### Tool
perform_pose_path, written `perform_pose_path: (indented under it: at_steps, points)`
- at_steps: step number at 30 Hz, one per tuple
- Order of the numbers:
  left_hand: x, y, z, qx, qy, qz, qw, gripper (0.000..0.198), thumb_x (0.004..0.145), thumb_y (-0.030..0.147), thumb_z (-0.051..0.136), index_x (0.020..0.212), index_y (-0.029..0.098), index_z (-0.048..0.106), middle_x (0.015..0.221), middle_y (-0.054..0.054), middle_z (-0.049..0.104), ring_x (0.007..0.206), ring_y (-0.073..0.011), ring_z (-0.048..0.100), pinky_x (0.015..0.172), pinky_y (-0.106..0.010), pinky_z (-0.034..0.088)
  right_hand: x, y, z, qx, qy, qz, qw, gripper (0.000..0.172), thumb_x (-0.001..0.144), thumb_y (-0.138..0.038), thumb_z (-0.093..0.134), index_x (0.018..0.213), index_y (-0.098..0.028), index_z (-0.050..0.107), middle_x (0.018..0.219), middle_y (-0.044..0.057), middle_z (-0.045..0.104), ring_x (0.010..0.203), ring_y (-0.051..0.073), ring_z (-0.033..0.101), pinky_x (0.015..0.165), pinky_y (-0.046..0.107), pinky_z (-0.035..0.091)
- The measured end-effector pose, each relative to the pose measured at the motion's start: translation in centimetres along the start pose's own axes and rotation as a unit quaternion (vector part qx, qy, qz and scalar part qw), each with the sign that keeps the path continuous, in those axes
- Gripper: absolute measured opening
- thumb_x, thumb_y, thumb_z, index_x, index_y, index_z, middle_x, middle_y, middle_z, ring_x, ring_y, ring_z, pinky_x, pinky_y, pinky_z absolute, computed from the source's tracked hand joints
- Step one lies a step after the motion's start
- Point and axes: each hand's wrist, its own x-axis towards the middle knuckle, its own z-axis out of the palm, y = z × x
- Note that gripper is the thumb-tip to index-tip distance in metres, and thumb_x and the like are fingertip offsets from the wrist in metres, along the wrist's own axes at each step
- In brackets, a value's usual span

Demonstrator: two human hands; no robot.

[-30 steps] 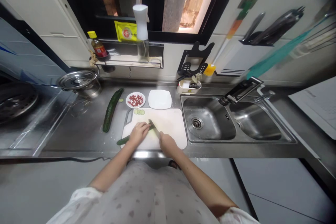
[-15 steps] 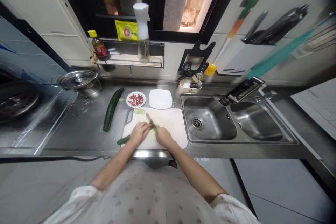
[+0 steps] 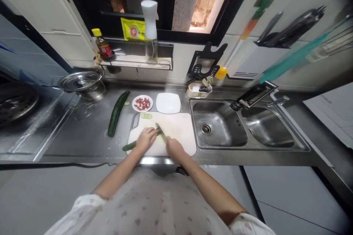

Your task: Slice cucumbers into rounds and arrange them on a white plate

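My left hand [image 3: 147, 139] is closed over a cucumber [image 3: 129, 146] that lies across the white cutting board [image 3: 182, 128]; its tail sticks out to the left past my wrist. In my right hand [image 3: 175, 149] is a kitchen knife [image 3: 161, 132], its blade pointing away from me beside my left fingertips at the cucumber's right end. Several pale cucumber slices [image 3: 146, 116] overlap near the board's upper left corner. A whole cucumber [image 3: 118, 114] rests on the steel counter to the left, with one loose slice [image 3: 127, 103] close by.
Behind the board stand a plate of chopped red pieces [image 3: 142, 103] and a white square plate [image 3: 168, 103]. A double sink [image 3: 220, 125] adjoins on the right. A lidded steel pot [image 3: 84, 84] is at the back left, below a shelf [image 3: 138, 63] with bottles.
My right hand and the knife have shifted slightly right and toward me. My left hand keeps its grip on the cucumber, nearly in the same place.
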Motion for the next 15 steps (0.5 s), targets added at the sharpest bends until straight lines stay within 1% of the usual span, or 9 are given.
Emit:
perform_pose_path:
  at_steps: [5,15]
  points:
    - [0.1,0.2,-0.2,-0.006,0.000,-0.005,1.000,0.028,0.093,0.025,0.049,0.114,0.024,0.067,0.099,-0.007,0.064,0.092,-0.0189,0.055,0.083,-0.034,0.048,0.3,-0.2,-0.2,0.000,0.004,-0.001,1.000,0.032,0.092,-0.009,0.035,0.119,-0.010,0.051,0.098,0.016,0.066,0.094,0.021,0.064,0.077,0.027,0.046]
    - [0.0,0.2,-0.3,0.001,-0.003,0.001,1.000,0.027,0.093,0.025,0.049,0.113,0.024,0.067,0.101,-0.006,0.063,0.092,-0.0192,0.054,0.085,-0.034,0.047,2.7,-1.3,-0.3,0.020,0.035,-0.010,0.999,0.036,0.091,-0.008,0.034,0.124,-0.010,0.050,0.103,0.016,0.067,0.100,0.021,0.064,0.082,0.029,0.046]
